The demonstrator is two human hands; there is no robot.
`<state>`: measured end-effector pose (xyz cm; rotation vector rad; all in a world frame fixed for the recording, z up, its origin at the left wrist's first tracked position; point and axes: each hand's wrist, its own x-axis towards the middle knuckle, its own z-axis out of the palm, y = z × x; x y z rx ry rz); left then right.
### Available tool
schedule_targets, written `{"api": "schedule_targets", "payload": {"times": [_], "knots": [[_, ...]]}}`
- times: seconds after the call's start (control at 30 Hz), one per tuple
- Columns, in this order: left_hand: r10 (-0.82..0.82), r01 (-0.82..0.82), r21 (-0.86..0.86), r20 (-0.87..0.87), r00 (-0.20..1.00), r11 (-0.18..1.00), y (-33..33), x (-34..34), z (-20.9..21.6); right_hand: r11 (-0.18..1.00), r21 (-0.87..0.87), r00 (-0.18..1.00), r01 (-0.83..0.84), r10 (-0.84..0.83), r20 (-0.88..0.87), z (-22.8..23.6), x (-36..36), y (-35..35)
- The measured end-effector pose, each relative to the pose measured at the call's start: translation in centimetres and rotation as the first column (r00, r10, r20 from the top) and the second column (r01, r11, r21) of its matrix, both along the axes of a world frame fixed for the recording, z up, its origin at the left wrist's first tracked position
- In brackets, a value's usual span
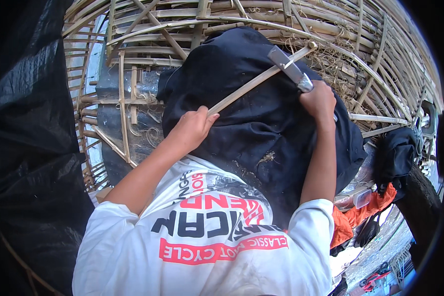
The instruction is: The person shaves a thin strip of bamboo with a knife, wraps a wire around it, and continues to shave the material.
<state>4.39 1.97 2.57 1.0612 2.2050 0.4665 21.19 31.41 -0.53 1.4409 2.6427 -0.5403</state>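
My left hand is closed round the near end of a pale bamboo strip, which slants up and away to the right over the black cloth on my lap. In my right hand is a knife with a broad, flat, square-ended blade. The blade lies across the strip close to its far end, seemingly touching it. My right fingers wrap the handle, most of which they hide. A few pale shavings lie on the cloth.
Bamboo slats and poles form a lattice ahead, with curled shavings caught in it at right. Loose bamboo strips lie at left beside a black sheet. An orange cloth and a dark post are at lower right.
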Motion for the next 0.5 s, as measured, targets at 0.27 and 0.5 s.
{"api": "schedule_targets", "payload": {"times": [0.27, 0.5], "knots": [[-0.006, 0.006, 0.046, -0.018, 1.0, 0.999, -0.3, 0.2, -0.7, 0.999, 0.039, 0.998, 0.023, -0.025, 0.05, 1.2, -0.1, -1.4], [-0.022, 0.025, 0.085, -0.041, 0.999, 0.996, -0.9, 0.0, -1.1, 0.948, -0.006, 0.945, -0.318, 0.318, 0.071, 2.2, -1.0, -5.4]]}}
